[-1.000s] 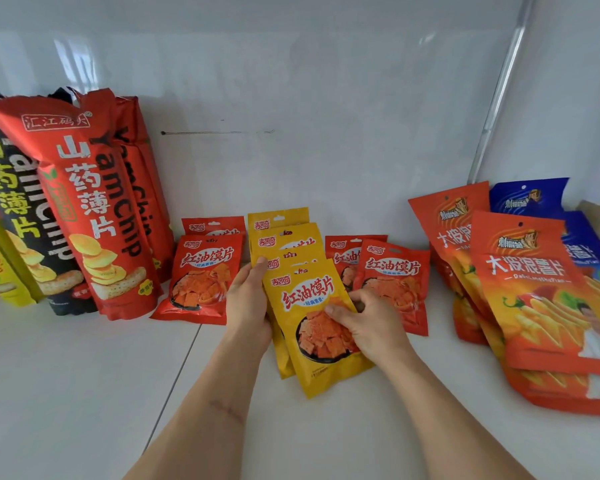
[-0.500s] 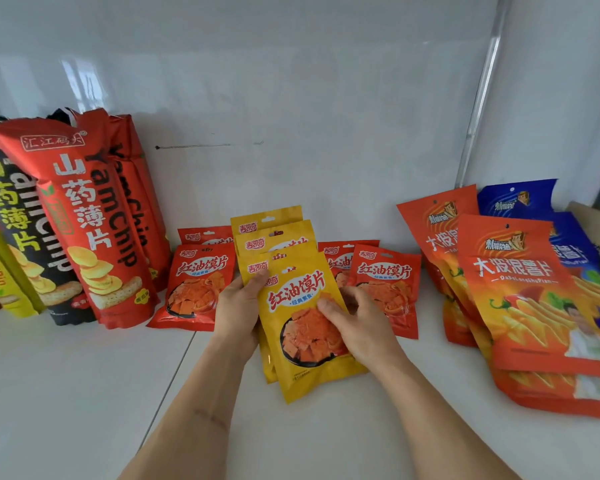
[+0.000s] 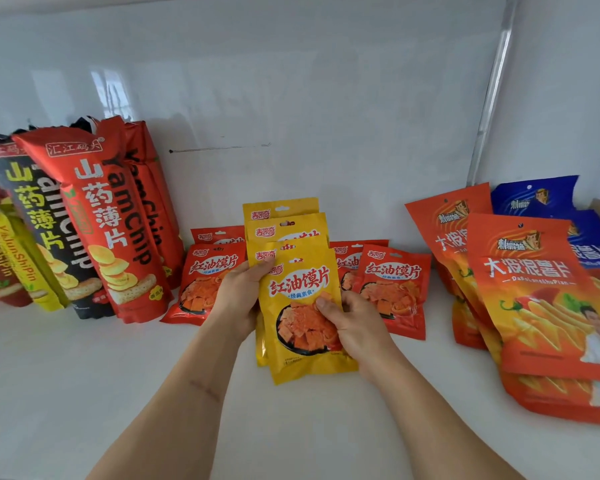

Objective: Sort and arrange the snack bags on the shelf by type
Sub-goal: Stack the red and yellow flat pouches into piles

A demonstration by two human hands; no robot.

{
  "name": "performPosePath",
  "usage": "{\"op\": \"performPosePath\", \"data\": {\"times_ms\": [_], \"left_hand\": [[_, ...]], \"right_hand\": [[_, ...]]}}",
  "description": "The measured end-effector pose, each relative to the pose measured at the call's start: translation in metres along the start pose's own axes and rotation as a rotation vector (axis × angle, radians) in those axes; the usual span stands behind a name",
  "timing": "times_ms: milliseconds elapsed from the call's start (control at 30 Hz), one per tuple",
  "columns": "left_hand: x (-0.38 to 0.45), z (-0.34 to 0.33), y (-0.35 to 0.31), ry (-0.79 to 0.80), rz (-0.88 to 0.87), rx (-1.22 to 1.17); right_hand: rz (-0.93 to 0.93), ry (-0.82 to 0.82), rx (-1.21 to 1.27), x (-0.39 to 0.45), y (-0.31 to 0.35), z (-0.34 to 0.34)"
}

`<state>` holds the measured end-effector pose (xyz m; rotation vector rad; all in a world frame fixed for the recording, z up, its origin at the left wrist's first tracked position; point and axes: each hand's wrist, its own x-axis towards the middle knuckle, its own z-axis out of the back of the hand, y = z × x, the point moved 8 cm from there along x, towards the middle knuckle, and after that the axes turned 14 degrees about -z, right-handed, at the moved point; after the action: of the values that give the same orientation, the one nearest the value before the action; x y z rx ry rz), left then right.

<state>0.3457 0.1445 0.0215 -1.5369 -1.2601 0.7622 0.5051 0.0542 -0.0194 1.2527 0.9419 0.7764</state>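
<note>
A fanned stack of several yellow snack bags point(image 3: 291, 233) stands in the middle of the white shelf point(image 3: 84, 375). Both hands hold the front yellow bag point(image 3: 302, 306). My left hand point(image 3: 238, 296) grips its left edge with the thumb on the upper corner. My right hand point(image 3: 352, 322) pinches its right side, thumb on the front. Small red bags of the same brand lean against the wall at the left point(image 3: 201, 278) and at the right point(image 3: 394, 289) of the yellow stack.
Tall yam-chip bags, red point(image 3: 94, 220), black point(image 3: 32, 220) and yellow-green point(image 3: 18, 268), lean on the back wall at the left. Large orange chip bags point(image 3: 534, 292) and blue ones point(image 3: 534, 199) are piled at the right. A metal post point(image 3: 492, 88) runs up the wall.
The hands stay on the front yellow bag, which now stands a little more upright and closer to the stack. The camera view has shifted slightly.
</note>
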Motion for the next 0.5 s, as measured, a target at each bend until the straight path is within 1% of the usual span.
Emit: {"op": "performPosePath", "data": {"times_ms": [133, 267, 367, 500], "left_hand": [[0.012, 0.005, -0.004, 0.012, 0.054, 0.089], [0.035, 0.019, -0.007, -0.017, 0.068, 0.271], [0.051, 0.026, -0.011, -0.016, 0.023, 0.379], [0.076, 0.034, -0.008, 0.029, -0.087, 0.627]], "right_hand": [[-0.03, -0.042, -0.008, 0.004, 0.0, -0.009], [-0.059, -0.111, -0.059, 0.015, 0.004, -0.017], [-0.102, -0.197, -0.122, 0.027, -0.002, -0.031], [-0.11, -0.333, -0.245, 0.036, -0.006, -0.039]]}}
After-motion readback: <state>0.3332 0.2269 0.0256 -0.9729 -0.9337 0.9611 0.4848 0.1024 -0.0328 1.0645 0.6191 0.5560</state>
